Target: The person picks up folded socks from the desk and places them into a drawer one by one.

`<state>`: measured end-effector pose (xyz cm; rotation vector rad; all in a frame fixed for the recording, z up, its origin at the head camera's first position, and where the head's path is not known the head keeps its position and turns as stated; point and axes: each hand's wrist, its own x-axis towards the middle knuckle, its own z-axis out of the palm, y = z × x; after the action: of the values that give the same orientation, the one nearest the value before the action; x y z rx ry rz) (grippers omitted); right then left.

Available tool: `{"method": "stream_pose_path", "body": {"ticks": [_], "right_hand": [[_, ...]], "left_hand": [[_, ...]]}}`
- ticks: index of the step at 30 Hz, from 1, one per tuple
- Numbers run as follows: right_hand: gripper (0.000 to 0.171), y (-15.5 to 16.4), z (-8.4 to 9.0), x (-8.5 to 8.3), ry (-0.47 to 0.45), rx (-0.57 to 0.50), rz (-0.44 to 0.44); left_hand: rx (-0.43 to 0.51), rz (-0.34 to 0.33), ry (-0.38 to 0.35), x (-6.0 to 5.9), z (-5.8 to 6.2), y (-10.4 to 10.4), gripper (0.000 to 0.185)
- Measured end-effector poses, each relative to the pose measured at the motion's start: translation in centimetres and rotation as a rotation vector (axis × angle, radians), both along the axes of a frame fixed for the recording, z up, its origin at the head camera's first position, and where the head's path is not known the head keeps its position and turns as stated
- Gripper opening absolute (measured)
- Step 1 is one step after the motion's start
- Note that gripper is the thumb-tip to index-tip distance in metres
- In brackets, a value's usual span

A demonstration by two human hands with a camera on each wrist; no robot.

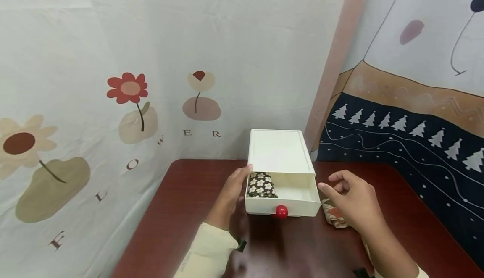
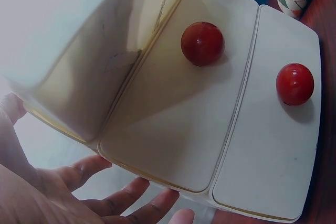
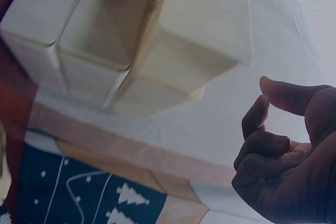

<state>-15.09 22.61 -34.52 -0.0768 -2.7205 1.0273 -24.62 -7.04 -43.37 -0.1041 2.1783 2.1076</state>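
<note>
Flower curtain: white cloth with printed blooms and letters, hanging at the far left and behind the worktop.

Worktop: dark red-brown, glossy, carrying everything below.

Left hand: cream sleeve at the wrist; fingers straight and loosely spread, laid against the left side of the box, thumb at its upper edge. In the left wrist view the fingers lie relaxed beneath the box's underside, curled round nothing.

Box: white plastic drawer unit, standing near the back of the worktop, between the two hands.

Drawer: pulled part-way out toward the person, open at the top. The left wrist view shows two drawer fronts one above the other, each with its own knob.

Floral roll: dark cloth with small pale flowers, lying in the left half of the drawer, against its left wall.

Knob: red ball, centre of the drawer front.

Patterned bundle: cream and red cloth on the worktop just right of the drawer, partly hidden by the right hand.

Right hand: hovers over the bundle, near the drawer's right corner without touching it; fingers loosely curled, index extended, holding nothing.

Tree blanket: navy with white firs, at the right.
</note>
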Motion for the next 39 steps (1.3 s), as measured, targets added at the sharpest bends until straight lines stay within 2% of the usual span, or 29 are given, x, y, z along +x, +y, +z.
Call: {"method": "stream_pose_path", "body": {"ticks": [6,11,15,21,28,36,39], "right_hand": [[0.049,2.3,-1.1,0.2,-0.022,0.045,-0.03],[0.048,3.8,-2.3,0.4,-0.018,0.076,-0.034],[0.043,4.8,-3.4,0.3,-0.027,0.082,-0.034],[0.025,6.7,-5.7,0.1,-0.034,0.122,-0.036],[0.028,10.0,-8.0,0.2,-0.175,0.179,-0.006],[0.035,12.5,-10.0,0.9,-0.365,0.203,-0.024],[0.033,13.3,-10.8,1.1,-0.396,0.234,0.01]], "left_hand": [[-0.009,0.008,0.0,0.0,0.0,-0.3,0.066],[-0.018,0.001,0.009,0.1,0.1,-0.5,0.067],[-0.019,0.001,0.01,0.2,0.1,-0.7,0.067],[-0.002,-0.003,0.015,0.3,0.0,-0.6,0.066],[0.008,-0.019,0.008,0.3,-0.1,-0.7,0.068],[-0.001,-0.018,-0.006,0.1,-0.1,-0.6,0.07],[-0.011,-0.019,0.002,0.0,-0.2,-0.5,0.072]]}}
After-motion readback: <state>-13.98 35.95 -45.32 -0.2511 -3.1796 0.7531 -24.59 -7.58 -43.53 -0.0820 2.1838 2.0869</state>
